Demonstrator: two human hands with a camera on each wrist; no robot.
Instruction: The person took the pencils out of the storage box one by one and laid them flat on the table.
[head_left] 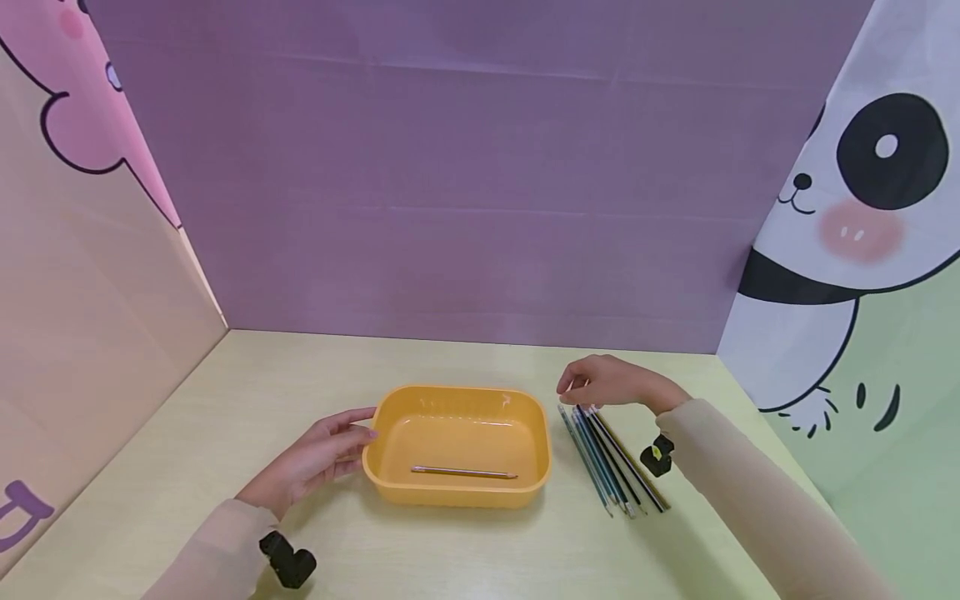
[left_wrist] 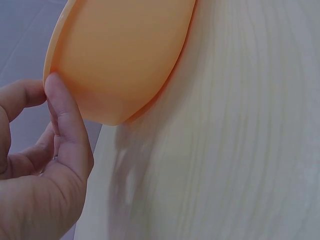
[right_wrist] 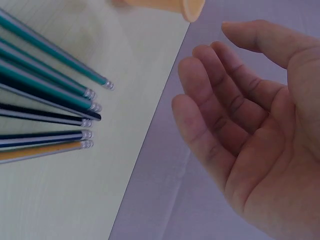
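A yellow-orange plastic basin [head_left: 463, 496] stands on the table, with a single pencil [head_left: 465, 472] lying flat inside it. My left hand [head_left: 318, 460] pinches the basin's left rim between thumb and fingers; the left wrist view shows the thumb [left_wrist: 62, 100] against its outer wall. To the right of the basin, several pencils [head_left: 615, 467] in teal, dark and golden tones lie fanned out. Just past their far ends hovers my right hand [head_left: 611, 382], fingers loosely bent. In the right wrist view its palm [right_wrist: 265, 150] holds nothing, apart from the pencils' metal-capped ends [right_wrist: 87, 134].
A pale wood-grain table [head_left: 315, 367] carries everything. Behind it rises a purple backdrop [head_left: 465, 208]. Printed side panels flank the table, a pink figure [head_left: 82, 125] at left and a panda [head_left: 847, 233] at right.
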